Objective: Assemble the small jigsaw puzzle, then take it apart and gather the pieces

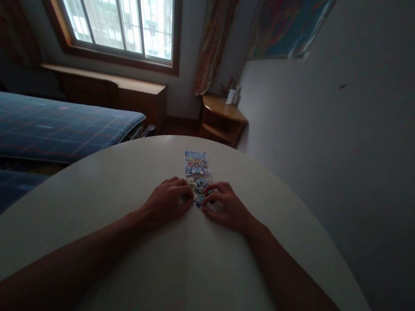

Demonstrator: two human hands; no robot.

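Note:
A small heap of tiny multicoloured pieces (198, 191), blue, white and dark, lies between my hands on the white round table (193, 275). Too small to make out singly, the pieces spread between both sets of fingertips. At the heap's left edge is my left hand (168, 198), its fingers curled and the thumb close to the fingertips; what they pinch, if anything, is hidden. My right hand (229, 207) rests at the right edge, fingers bent but apart, touching the pieces. Just beyond the heap lies a colourful printed packet or card (196, 164) with a blue cartoon figure.
Left of the table stands a bed with a blue checked mattress (44, 125). A wooden corner shelf (223, 109) is behind the table, and a long wooden desk (125, 84) sits under the window (112, 7). The wall (345, 142) runs along the right.

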